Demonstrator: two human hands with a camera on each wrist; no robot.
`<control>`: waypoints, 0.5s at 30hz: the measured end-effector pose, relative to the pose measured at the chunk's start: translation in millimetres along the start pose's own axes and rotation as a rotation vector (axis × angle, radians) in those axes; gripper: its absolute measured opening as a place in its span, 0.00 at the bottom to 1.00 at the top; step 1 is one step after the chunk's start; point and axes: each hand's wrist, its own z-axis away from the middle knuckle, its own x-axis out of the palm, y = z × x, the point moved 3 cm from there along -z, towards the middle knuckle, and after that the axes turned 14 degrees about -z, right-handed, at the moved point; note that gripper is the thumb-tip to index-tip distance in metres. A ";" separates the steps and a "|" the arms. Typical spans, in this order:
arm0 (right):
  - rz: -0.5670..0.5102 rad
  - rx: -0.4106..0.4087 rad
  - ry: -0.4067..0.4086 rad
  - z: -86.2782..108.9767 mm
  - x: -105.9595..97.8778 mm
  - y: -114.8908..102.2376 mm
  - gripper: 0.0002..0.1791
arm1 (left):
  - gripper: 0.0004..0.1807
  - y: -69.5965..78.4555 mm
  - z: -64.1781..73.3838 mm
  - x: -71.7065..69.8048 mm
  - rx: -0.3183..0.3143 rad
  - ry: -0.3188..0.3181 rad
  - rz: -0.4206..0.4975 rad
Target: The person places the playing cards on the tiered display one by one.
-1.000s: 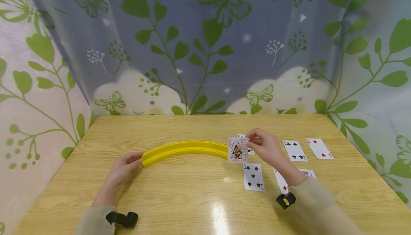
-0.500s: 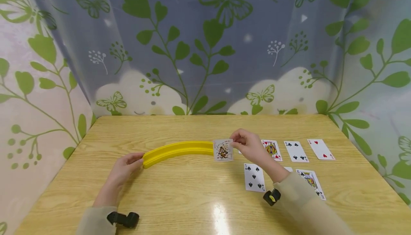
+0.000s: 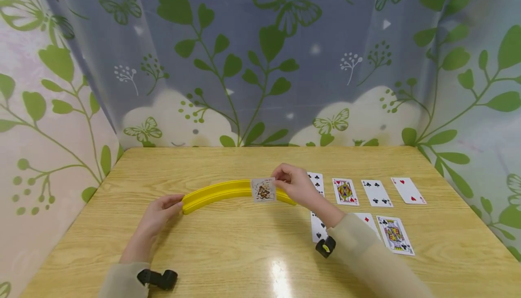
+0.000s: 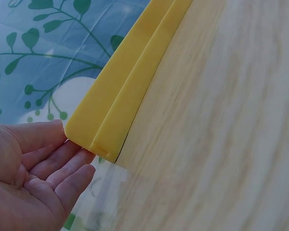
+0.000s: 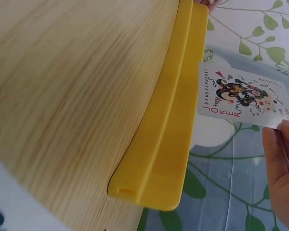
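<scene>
The long yellow holder (image 3: 220, 191) sits on the wooden table (image 3: 228, 248) and bends like a bow. The left hand (image 3: 159, 211) is at its left end, and the thumb and fingers pinch that end. The right hand (image 3: 298, 186) is by the right half of the yellow holder, with its thumb and finger squeezed together on the edge of a joker card (image 3: 263, 190). The joker card is up by the middle of the yellow holder, with its picture showing. I cannot tell if the two touch.

More cards lie to the right of the yellow holder. Going away from it, the back row has a club card (image 3: 315, 181), a heart picture card (image 3: 345, 192), a four of clubs (image 3: 377, 193) and a two of hearts (image 3: 409, 191). Nearer the person than the yellow holder are a spade card (image 3: 318, 234) and a diamond card (image 3: 367, 223), both partly covered by the right arm, and a club picture card (image 3: 395, 235). A leafy cloth (image 3: 325, 76) hangs behind the yellow holder.
</scene>
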 end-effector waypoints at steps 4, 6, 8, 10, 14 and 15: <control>-0.004 -0.030 -0.018 -5.6 9.8 -2.4 0.05 | 0.22 -0.1 -0.5 -0.1 0.004 -0.001 0.000; 0.002 -0.043 -0.022 -8.2 14.2 -3.5 0.05 | 0.23 0.4 -0.5 0.0 0.007 -0.003 0.000; 0.005 -0.050 -0.022 -10.8 18.8 -4.9 0.05 | 0.23 1.1 -0.1 0.0 0.012 -0.003 -0.001; 0.000 -0.059 -0.029 -13.6 23.6 -6.5 0.04 | 0.23 1.1 0.1 0.0 0.007 -0.002 -0.001; -0.012 -0.060 -0.050 -19.0 32.8 -9.0 0.04 | 0.23 0.2 -0.4 0.2 0.004 0.000 -0.011; -0.015 -0.059 -0.053 -20.2 34.8 -10.0 0.04 | 0.23 -0.1 -0.9 0.4 0.003 0.000 -0.013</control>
